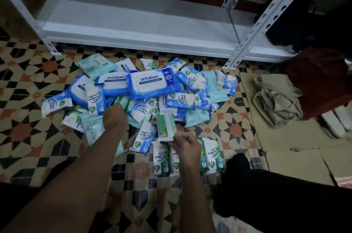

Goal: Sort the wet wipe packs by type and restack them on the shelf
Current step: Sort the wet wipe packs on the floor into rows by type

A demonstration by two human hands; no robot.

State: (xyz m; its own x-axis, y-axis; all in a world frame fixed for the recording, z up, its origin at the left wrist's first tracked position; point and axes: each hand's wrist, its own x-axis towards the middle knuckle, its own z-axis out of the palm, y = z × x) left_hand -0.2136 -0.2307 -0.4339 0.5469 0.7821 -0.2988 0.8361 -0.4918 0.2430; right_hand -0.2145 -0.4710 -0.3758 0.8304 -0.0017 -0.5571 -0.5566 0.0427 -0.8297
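Both forearms fill the lower frame of the head view. At centre the right hand [185, 142] pinches a green pine pack [166, 127] by its lower edge, above a row of green packs [210, 153] on the tiled floor [28, 137]. The left hand [114, 116] digs into the mixed pile [152, 87] at mid-frame; its grip is hidden. Best set the green pack flat beside its row, labels aligned. The shelf [133, 23] above holds no packs.
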